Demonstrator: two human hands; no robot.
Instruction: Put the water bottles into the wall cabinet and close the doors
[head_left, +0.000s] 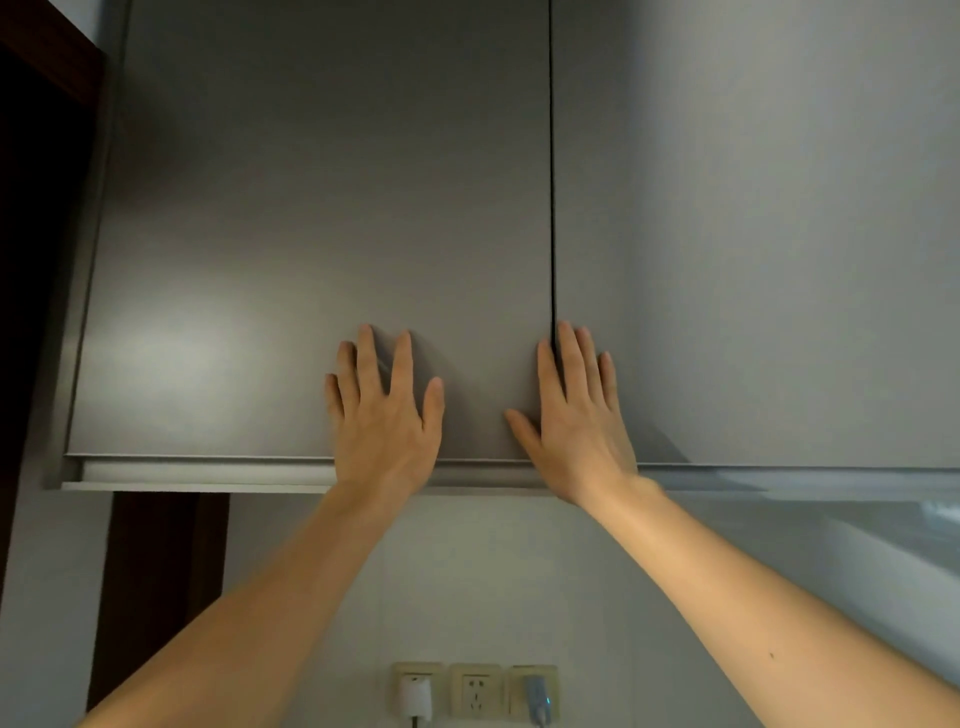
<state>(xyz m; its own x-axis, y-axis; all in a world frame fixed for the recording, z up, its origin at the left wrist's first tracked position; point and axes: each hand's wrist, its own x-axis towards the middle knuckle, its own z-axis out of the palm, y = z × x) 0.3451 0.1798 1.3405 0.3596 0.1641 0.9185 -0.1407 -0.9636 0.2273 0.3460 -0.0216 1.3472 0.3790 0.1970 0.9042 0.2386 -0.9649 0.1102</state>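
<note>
The wall cabinet (311, 234) fills the upper part of the view, a flat-fronted unit in matt grey with a faint sheen where light falls on it. Its two doors are plain slabs without handles: the left door (291, 208) is broad, and the right door (753, 234) runs off the frame's edge. They meet at a thin dark vertical seam (551, 182), narrow and even from top to bottom, so both doors lie shut and flush. No water bottles can be seen anywhere. A pale recessed strip (208, 472) runs along the underside of the cabinet.

Below it is a smooth off-white wall (493, 582), and at the far left a dark brown wooden frame (156, 597).

The left hand (384, 410) lies flat on the lower corner of the left door, its grip spread, fingers straight and fanned apart. The right hand (574, 415) is pressed flat across the seam, fingers straight and close together, thumb out to the side.

Low on the wall sits a row of three cream sockets (475, 691); a white plug (414, 696) fills the left one and a bluish plug (537, 699) the right.
</note>
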